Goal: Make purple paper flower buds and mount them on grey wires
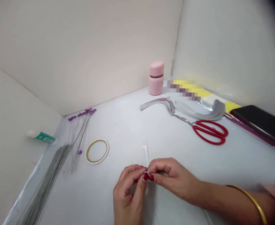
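Near the front middle of the white table, both my hands meet fingertip to fingertip over a narrow whitish strip (146, 153). My left hand (130, 189) pinches its near end between thumb and fingers. Against it, my right hand (169, 175) pinches the same end. The strip's free end points away from me, toward the back of the table. What lies right between the fingertips is mostly hidden, with only a small whitish bit showing. A roll of white tape (97, 161) lies to the left of my hands.
At left lie a bundle of thin wires (50, 175), purple-tipped stems (82, 125) and a green-white tube (45, 137). Red-handled scissors (209, 132), grey strips (212, 114), a pink flask (156, 79), yellow packaging (191, 87) and a black phone (259, 120) are behind and right. Walls enclose the table.
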Available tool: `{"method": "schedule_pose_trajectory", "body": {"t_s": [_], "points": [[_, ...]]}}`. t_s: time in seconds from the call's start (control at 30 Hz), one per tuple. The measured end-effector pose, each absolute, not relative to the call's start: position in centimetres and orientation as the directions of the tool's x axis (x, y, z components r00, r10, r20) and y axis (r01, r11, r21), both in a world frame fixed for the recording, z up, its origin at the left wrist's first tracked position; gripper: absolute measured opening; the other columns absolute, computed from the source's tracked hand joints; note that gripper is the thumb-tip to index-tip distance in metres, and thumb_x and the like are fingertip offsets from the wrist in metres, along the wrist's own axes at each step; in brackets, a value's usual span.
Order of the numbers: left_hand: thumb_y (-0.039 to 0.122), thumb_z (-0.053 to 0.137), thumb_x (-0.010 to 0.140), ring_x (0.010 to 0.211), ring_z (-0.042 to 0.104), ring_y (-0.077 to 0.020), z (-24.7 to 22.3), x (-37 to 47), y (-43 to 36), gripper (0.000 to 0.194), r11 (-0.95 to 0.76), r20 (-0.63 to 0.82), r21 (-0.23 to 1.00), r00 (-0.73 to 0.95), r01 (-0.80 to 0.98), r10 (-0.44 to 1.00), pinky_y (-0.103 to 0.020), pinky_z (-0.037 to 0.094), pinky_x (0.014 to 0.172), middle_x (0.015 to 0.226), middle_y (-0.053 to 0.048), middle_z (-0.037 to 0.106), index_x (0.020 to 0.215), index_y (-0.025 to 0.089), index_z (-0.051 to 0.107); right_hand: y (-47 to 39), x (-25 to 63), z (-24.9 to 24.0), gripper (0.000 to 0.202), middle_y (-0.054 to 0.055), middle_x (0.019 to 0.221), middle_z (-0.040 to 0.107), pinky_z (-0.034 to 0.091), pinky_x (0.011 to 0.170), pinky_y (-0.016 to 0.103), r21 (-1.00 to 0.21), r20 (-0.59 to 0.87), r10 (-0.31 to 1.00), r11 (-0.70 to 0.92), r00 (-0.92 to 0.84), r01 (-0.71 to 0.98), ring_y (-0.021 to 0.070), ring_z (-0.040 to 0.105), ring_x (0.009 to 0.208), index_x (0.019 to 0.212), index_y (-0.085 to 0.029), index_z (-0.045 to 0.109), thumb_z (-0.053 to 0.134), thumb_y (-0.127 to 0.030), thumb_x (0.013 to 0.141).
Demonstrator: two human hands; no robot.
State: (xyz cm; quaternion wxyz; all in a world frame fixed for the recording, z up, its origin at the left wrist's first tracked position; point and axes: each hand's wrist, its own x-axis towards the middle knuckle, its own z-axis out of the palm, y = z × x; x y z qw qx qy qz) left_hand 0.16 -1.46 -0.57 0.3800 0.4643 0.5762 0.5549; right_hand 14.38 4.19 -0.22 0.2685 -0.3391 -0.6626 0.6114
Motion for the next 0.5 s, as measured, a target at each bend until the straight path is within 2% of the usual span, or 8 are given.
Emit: {"method": "schedule_pose_trajectory", "body": {"t_s": [0.07, 0.17, 0.3, 0.4, 0.5], "points": [[0.024, 0.065, 0.073, 0.075, 0.058, -0.0174, -0.31, 0.10, -1.35, 0.007, 0.011, 0.003, 0.999, -0.301, 0.045, 0.954, -0.024, 0.046, 0.068, 0.078, -0.004, 0.064, 0.073, 0.021, 0.071, 4.12, 14.26, -0.12, 0.024, 0.002, 0.073, 0.059, 0.042, 0.065, 0.024, -0.994, -0.071, 0.762, -0.003, -0.643, 0.107, 0.0138, 0.051, 0.069, 0.079, -0.014, 0.062, 0.053, -0.036, 0.083], [0.030, 0.067, 0.070, 0.071, 0.058, -0.0173, -0.20, 0.19, -1.16, 0.013, 0.153, -0.188, 0.979, -0.319, -0.133, 0.929, -0.025, 0.046, 0.067, 0.072, -0.004, 0.064, 0.068, 0.018, 0.070, 3.96, 14.21, -0.02, 0.021, 0.002, 0.077, 0.060, 0.042, 0.069, 0.025, -0.996, -0.044, 0.746, 0.020, -0.665, 0.088, 0.0140, 0.052, 0.073, 0.081, -0.015, 0.061, 0.054, -0.035, 0.083], [0.033, 0.075, 0.061, 0.060, 0.057, -0.0146, -0.42, 0.31, -0.97, 0.020, 0.300, -0.418, 0.887, -0.338, -0.350, 0.843, -0.025, 0.045, 0.060, 0.062, -0.003, 0.067, 0.070, 0.014, 0.072, 3.71, 14.26, -0.39, 0.019, -0.001, 0.066, 0.057, 0.041, 0.062, 0.022, -0.994, -0.111, 0.717, -0.075, -0.689, 0.081, 0.0113, 0.051, 0.063, 0.082, -0.016, 0.058, 0.048, -0.031, 0.087], [0.033, 0.077, 0.059, 0.056, 0.054, -0.0117, -0.49, 0.22, -0.91, 0.023, 0.331, -0.468, 0.856, -0.325, -0.397, 0.822, -0.022, 0.043, 0.058, 0.058, -0.002, 0.066, 0.070, 0.013, 0.072, 3.56, 14.19, -0.75, 0.019, -0.003, 0.060, 0.052, 0.039, 0.056, 0.022, -0.983, -0.173, 0.695, -0.172, -0.698, 0.072, 0.0097, 0.047, 0.056, 0.084, -0.016, 0.056, 0.049, -0.033, 0.086], [0.031, 0.074, 0.063, 0.052, 0.054, -0.0102, -0.37, 0.19, -0.89, 0.020, 0.350, -0.478, 0.839, -0.255, -0.417, 0.841, -0.021, 0.042, 0.055, 0.056, -0.001, 0.065, 0.070, 0.013, 0.070, 3.49, 14.03, -0.81, 0.022, -0.003, 0.060, 0.052, 0.037, 0.054, 0.021, -0.971, -0.195, 0.683, -0.234, -0.704, 0.042, 0.0091, 0.046, 0.054, 0.081, -0.015, 0.055, 0.054, -0.037, 0.083]]}}
